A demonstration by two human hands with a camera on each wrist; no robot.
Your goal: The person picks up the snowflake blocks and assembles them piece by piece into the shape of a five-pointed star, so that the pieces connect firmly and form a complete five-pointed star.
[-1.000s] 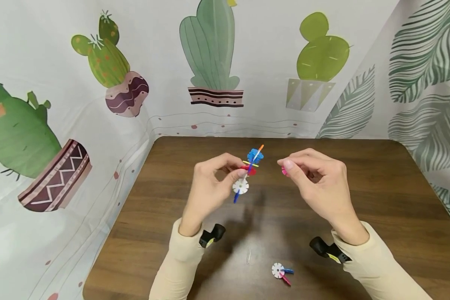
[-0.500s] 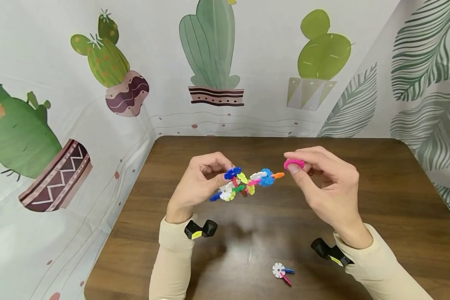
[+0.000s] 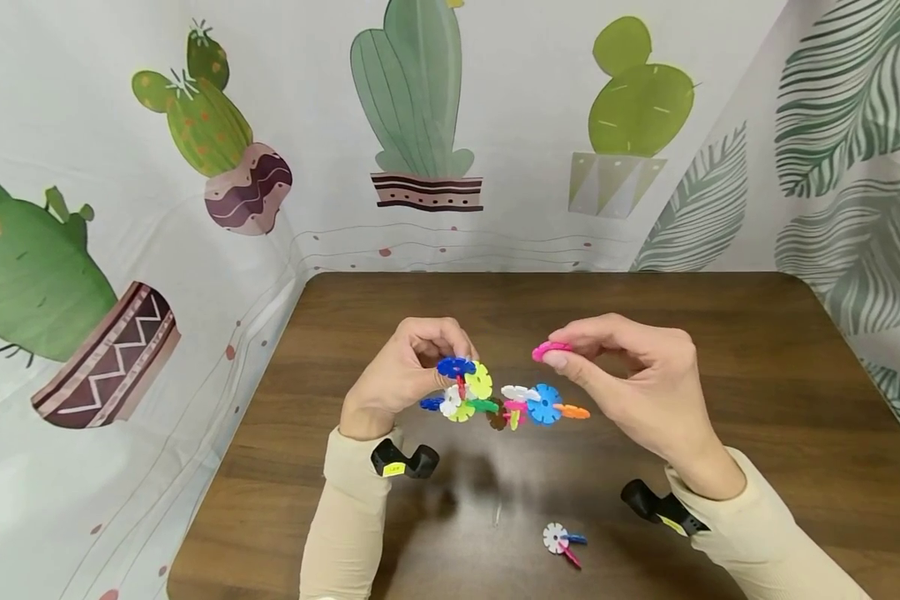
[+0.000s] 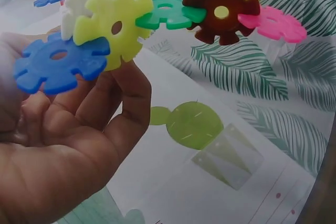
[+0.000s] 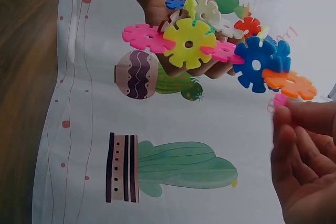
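My left hand point(image 3: 393, 379) holds a linked chain of slotted plastic snowflake discs in several colours. Toward the right, the chain ends in a light-blue disc point(image 3: 545, 404) and an orange disc point(image 3: 572, 412). In the left wrist view, a blue disc point(image 4: 39, 69), a yellow disc point(image 4: 100, 11), a green disc point(image 4: 164, 18) and a brown disc point(image 4: 239, 6) interlock above the curled fingers. Thumb and fingers of my right hand point(image 3: 637, 375) pinch a loose pink disc point(image 3: 551, 350), above and apart from the chain. In the right wrist view, that pink disc point(image 5: 281, 99) is mostly covered by fingers, close below the orange one.
On the brown wooden table point(image 3: 780, 375) near the front lies a small joined piece, a white disc point(image 3: 554, 537) with a blue and a pink one. A thin clear sliver point(image 3: 497, 514) lies left of it. Behind the table hangs a cactus-print cloth point(image 3: 525, 100).
The left hand has turned the chain from upright to lying sideways, its orange end now toward the right hand. The right hand has kept the pink disc, moving out, then back in toward the chain.
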